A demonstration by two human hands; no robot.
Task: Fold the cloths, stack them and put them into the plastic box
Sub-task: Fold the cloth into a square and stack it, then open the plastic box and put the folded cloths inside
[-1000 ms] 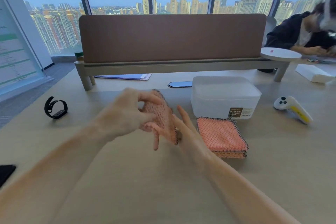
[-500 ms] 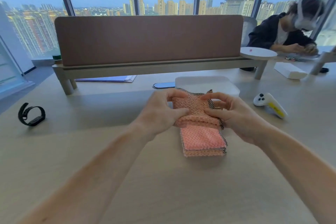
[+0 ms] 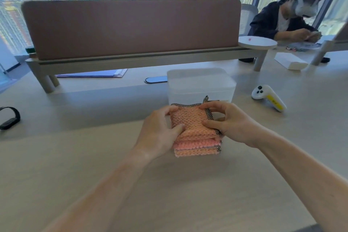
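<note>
Both hands are on the top cloth (image 3: 190, 121), folded orange w/ black mesh trim, lying on the stack (image 3: 196, 147) of folded cloths mid table (image 3: 84, 175). Left hand (image 3: 158, 133) grips its left edge: fingers curled over the far-left corner, thumb flat on the near top face. Right hand (image 3: 232, 121) pinches the right edge: index finger hooked over the far-right corner, thumb tip pressed on top, other fingers curled & partly out of sight. Stack sits just on the near side of the plastic box (image 3: 201, 84), translucent white, lid appears on; its label is mostly hidden behind cloth & right hand. Layer count hard to tell, approx 2-3 below the top one; stack's left side is covered by the left hand. Right of the box: white controller (image 3: 269, 98). Wristband (image 3: 9, 117) cut off at the left frame edge. Person (image 3: 278, 22) w/ headset far right, blurred
</note>
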